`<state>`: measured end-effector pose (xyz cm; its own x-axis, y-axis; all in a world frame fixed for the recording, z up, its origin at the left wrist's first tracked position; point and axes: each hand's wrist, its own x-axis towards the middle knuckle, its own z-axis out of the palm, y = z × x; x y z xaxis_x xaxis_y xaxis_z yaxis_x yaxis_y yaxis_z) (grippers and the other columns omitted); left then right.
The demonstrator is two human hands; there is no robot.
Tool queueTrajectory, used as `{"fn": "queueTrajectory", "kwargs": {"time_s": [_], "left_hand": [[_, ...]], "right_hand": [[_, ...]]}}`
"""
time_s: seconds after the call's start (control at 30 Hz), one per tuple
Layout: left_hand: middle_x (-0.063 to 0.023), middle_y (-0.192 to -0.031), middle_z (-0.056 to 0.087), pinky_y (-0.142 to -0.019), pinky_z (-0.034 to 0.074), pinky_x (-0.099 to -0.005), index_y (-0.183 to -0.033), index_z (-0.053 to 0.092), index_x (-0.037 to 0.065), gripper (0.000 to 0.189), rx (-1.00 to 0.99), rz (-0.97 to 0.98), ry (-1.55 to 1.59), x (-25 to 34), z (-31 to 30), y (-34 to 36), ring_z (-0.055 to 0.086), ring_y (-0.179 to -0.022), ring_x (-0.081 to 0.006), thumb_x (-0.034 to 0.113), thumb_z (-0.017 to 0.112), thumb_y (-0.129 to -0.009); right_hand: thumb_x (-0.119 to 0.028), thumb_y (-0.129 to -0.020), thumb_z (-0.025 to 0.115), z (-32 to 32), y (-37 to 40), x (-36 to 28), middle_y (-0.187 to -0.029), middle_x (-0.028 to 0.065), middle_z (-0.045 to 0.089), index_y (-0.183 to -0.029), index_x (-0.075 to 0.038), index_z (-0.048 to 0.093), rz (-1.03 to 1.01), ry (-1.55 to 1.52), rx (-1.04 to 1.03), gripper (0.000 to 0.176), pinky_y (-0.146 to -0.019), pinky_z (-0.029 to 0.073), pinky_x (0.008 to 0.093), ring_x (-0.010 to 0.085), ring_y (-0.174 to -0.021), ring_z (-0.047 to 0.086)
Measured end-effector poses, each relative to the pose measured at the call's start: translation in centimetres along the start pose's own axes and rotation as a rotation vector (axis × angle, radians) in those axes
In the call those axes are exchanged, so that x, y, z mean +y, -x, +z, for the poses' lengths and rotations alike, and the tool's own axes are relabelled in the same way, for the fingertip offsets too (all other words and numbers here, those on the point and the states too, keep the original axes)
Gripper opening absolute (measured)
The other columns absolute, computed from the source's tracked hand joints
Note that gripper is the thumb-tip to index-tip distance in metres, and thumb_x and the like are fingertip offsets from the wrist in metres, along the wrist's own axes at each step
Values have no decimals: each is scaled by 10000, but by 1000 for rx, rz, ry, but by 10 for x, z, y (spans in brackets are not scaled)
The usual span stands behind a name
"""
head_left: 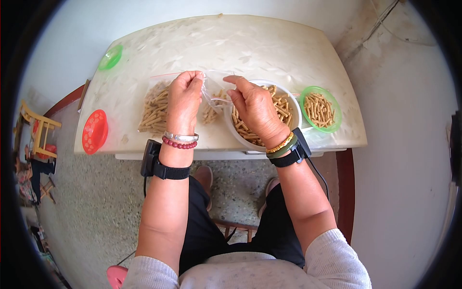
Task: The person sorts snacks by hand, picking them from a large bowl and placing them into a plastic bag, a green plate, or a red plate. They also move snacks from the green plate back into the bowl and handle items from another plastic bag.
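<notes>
My left hand (185, 100) is closed in a pinch on the top edge of a clear plastic bag (211, 86), between the two hands. Over the left rim of a white bowl (297, 108), my right hand (252, 102) has its thumb and index finger apart, close to the bag's right side; the other fingers are curled. Short tan sticks (279, 103) fill the bowl. Some sticks show in or behind the clear bag. Left of my left hand lies another clear bag (155, 108) full of the same sticks.
A green basket (337, 123) of sticks stands right of the bowl. On the table (192, 43) are a red basket (95, 131) at the left edge and a green dish (111, 57) at the back left. A wooden chair (41, 127) stands far left.
</notes>
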<state>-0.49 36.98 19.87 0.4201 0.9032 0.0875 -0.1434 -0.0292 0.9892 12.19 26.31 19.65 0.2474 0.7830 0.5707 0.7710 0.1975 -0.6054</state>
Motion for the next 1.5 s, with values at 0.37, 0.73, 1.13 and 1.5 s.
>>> {"fn": "queueTrajectory", "kwargs": {"time_s": [0.37, 0.73, 1.13, 1.5], "left_hand": [[49, -696, 517, -497, 344, -173, -896, 620, 25, 132, -23, 13, -93, -4, 1, -1, 407, -553, -20, 143, 565, -917], [-70, -802, 652, -638, 468, -249, -965, 618, 1, 124, -28, 203, -275, -17, 11, 6, 573, -686, -103, 71, 599, -865], [-89, -864, 599, -651, 454, -260, -949, 588, -1, 86, -36, 885, -355, 15, 39, 66, 562, -726, -156, 30, 531, -893], [-32, -680, 468, -519, 449, -324, -823, 587, 94, 94, -1010, 1048, -459, -23, 81, 135, 560, -575, -192, 165, 640, -793]], "right_hand": [[-16, -861, 528, -5, 0, 9, -898, 212, 617, -1059, -22, 578, -19, -100, 32, 205, -693, 493, 394, 374, -807, 603], [-27, -882, 560, -46, 10, 58, -895, 47, 630, -1138, -43, 574, 247, -137, 377, 257, -605, 467, 221, 81, -673, 540], [-47, -784, 631, -84, 35, 73, -819, 101, 634, -949, -63, 658, 348, 328, 191, 168, -643, 490, 325, 211, -679, 594], [-79, -720, 666, -73, 43, 79, -788, 110, 625, -826, -70, 653, 172, 423, -17, 107, -716, 474, 402, 290, -769, 604]]}}
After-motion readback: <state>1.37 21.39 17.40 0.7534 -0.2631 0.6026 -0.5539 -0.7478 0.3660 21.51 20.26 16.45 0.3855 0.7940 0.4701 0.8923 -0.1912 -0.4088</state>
